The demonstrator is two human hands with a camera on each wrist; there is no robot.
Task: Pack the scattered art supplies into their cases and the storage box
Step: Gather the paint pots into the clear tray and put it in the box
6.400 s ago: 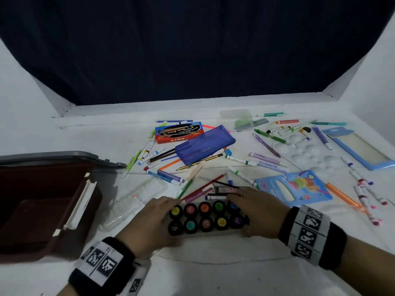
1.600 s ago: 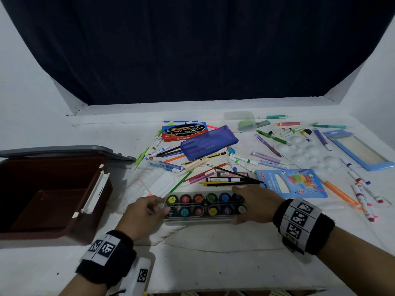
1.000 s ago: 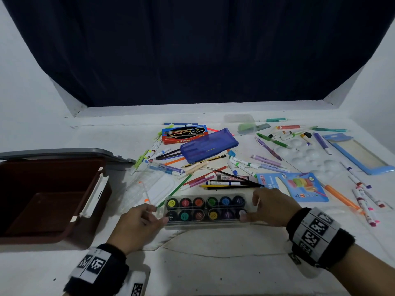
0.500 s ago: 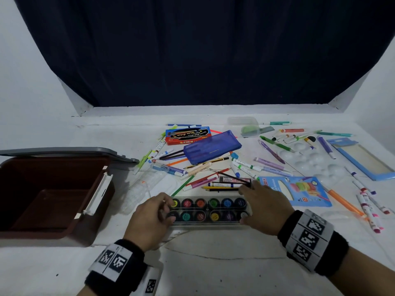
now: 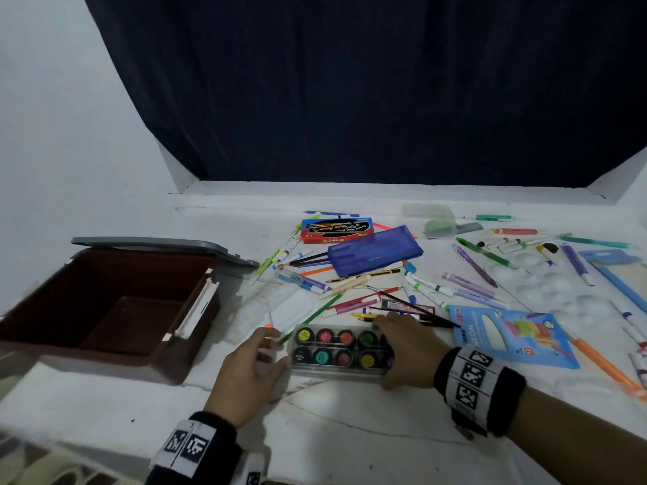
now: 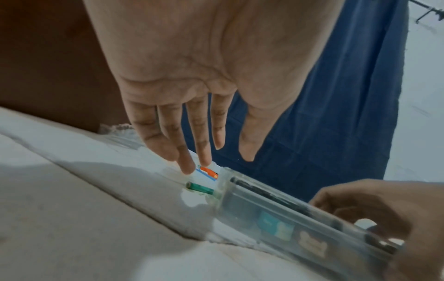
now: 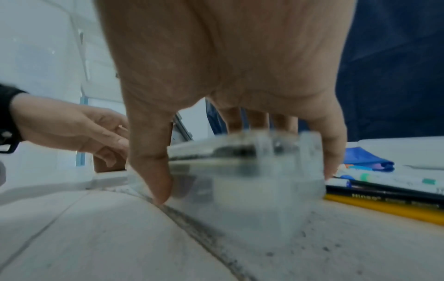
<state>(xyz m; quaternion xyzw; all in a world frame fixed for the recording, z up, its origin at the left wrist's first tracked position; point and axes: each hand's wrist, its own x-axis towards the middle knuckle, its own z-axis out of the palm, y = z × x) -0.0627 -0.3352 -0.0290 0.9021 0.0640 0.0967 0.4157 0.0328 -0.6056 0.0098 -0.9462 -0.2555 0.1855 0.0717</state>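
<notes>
Progress is looking pretty early, honestly. Box [image 5: 105, 302] is sitting lid-up at the left of the table [image 5: 350, 432] and, as far as the head view is showing, nothing is lying in it yet. Paint case [image 5: 341, 348] with its two rows of pots is resting right at the front, between the two hands, clear lid looking like it's on, so that one set is probably counting as cased.

Right hand [image 5: 408, 348] is curling over the case's right end, thumb on the near wall and fingers over the far edge, so it's gripping it. Left hand [image 5: 250, 369] is hanging just beside the left end with fingers straight and loosely spread, tips near an orange-capped pen [image 6: 209, 172]; the wrist view isn't showing it holding anything.

Everything else is still waiting: markers [image 5: 425, 287], pencils and brushes are lying all over the middle, purple pouch [image 5: 374, 250] and red crayon box [image 5: 336, 230] are sitting further back, the white palette [image 5: 546, 285] and blue packet [image 5: 511, 336] are off to the right. Can't tell whether the pouch is holding anything.

My guess is the case is going into the box next, then the long slog of gathering loose pens.
</notes>
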